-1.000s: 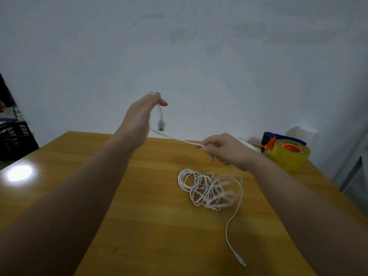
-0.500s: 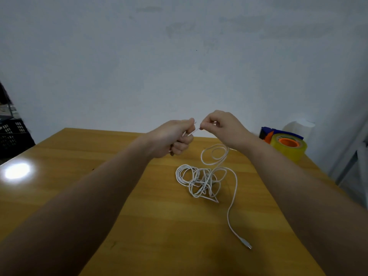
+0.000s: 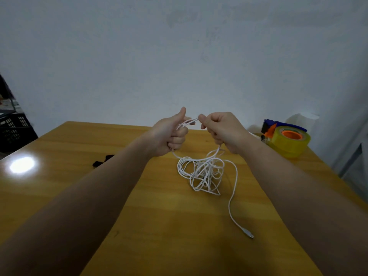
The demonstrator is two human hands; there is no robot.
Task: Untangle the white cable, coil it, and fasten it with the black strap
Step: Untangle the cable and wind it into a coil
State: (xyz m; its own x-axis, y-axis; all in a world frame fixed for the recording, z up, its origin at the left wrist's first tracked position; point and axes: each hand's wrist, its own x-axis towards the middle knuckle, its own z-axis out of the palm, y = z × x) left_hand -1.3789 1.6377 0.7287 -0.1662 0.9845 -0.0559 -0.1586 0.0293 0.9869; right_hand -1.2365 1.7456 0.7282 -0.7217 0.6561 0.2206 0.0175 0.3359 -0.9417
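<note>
Both hands now sit a bit closer together than half a second ago, and more cable hangs gathered between them. Left hand fingers curled shut around a short loop of the white cable, thumb sticking up, forearm reaching in from lower left. Right hand pinches the same cable at the top, knuckles almost touching the left; forearm comes in from lower right. Strands drop from both fists to one tangled pile on the table just below. One loose end trails toward the near right, plug lying flat. One black strap lies on the table left of the left forearm, untouched. One tape dispenser sits at far right.
</note>
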